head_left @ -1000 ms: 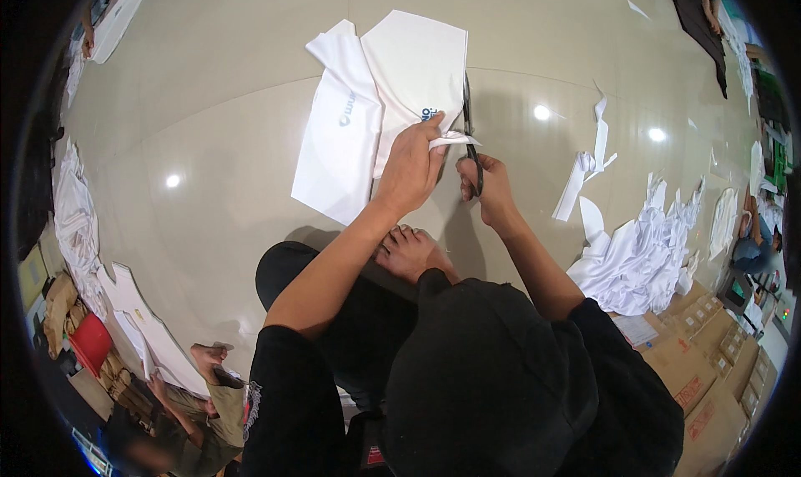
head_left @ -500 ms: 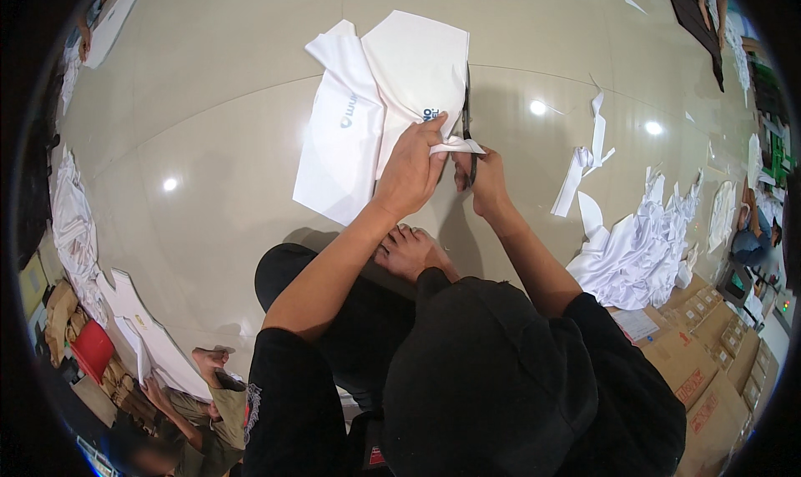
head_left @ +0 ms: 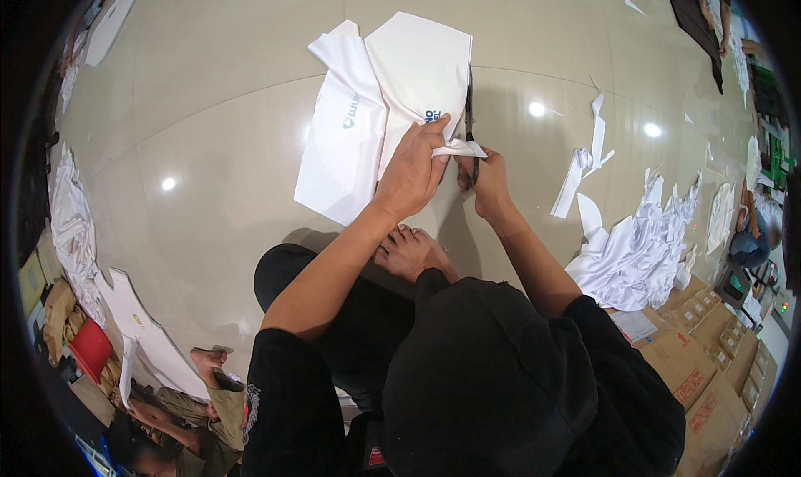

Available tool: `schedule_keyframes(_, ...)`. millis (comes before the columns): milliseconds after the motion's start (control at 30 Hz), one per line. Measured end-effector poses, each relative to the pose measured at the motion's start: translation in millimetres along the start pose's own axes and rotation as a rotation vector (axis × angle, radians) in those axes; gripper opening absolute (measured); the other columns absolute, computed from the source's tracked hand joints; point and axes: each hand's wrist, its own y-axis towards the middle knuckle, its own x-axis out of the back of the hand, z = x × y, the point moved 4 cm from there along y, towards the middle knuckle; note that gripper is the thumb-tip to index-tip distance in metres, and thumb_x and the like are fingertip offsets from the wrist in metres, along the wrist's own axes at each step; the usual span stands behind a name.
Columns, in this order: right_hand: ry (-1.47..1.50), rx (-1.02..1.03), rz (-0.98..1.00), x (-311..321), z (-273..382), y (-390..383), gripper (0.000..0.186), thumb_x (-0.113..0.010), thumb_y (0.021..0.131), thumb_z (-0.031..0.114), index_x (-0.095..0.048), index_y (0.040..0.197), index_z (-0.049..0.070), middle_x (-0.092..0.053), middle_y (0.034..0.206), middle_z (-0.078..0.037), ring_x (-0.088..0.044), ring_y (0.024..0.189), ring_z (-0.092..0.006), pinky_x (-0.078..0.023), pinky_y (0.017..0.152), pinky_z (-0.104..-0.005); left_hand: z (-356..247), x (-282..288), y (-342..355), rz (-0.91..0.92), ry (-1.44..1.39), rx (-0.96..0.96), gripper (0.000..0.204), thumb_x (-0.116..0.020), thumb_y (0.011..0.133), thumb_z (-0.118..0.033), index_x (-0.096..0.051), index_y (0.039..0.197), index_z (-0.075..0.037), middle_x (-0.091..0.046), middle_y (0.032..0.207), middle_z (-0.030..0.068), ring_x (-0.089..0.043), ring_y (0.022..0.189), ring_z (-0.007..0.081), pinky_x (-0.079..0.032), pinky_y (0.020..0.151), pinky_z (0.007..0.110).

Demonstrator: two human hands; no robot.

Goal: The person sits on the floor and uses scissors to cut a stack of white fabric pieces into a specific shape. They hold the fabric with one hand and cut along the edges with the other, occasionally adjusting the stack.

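A white fabric piece with blue print lies on the floor in front of me, partly over a second white panel. My left hand grips the near end of this fabric, its fingertips beside the blue print. In my right hand are black scissors, their blades pointing away from me along the fabric's right edge. A narrow folded strip of fabric sticks out between my hands and lies across the scissors. How far the blades are apart is hard to make out.
Loose fabric strips lie to the right, beyond a heap of white cloth. Cardboard boxes stand at the lower right. My bare foot is just below my left hand. At the lower left a co-worker's hand handles another white panel.
My hands, the fabric and the scissors have barely moved. At the lower left, the co-worker's hand has shifted down and left, drawing a white strip from the panel.
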Motion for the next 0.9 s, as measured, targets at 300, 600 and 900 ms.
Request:
schedule_keyframes(300,-0.009,0.026,-0.002,-1.1,0.1,0.8,0.016,-0.078,0.097,0.011,-0.070,0.090,-0.001,-0.058,0.070,-0.001,-0.053,0.053,-0.0132,-0.040,0.047,-0.0316,0.0,-0.1,-0.3,0.002,-0.018,-0.008,0.017,-0.059,0.109,-0.008,-0.049,0.122,-0.002,-0.057,0.158,0.0274,-0.057,0.138,0.0491,-0.037,0.126,0.063)
schedule_keyframes(600,-0.024,0.020,-0.026,-1.2,-1.9,0.0,0.013,-0.077,0.097,0.008,-0.071,0.095,-0.003,-0.059,0.071,-0.002,-0.054,0.053,-0.0143,-0.040,0.046,-0.0319,0.5,0.0,-1.0,0.014,0.002,-0.008,0.018,-0.060,0.109,-0.008,-0.051,0.124,-0.002,-0.057,0.159,0.0251,-0.056,0.139,0.0487,-0.038,0.125,0.063)
schedule_keyframes(900,-0.020,0.020,-0.022,-3.1,-0.6,-3.2,0.011,-0.076,0.098,0.007,-0.071,0.096,-0.003,-0.060,0.072,-0.002,-0.054,0.054,-0.0138,-0.040,0.046,-0.0317,2.9,-1.6,-3.2,0.031,0.000,-0.004,0.018,-0.059,0.109,-0.008,-0.052,0.124,-0.002,-0.055,0.161,0.0253,-0.054,0.143,0.0482,-0.036,0.127,0.064)
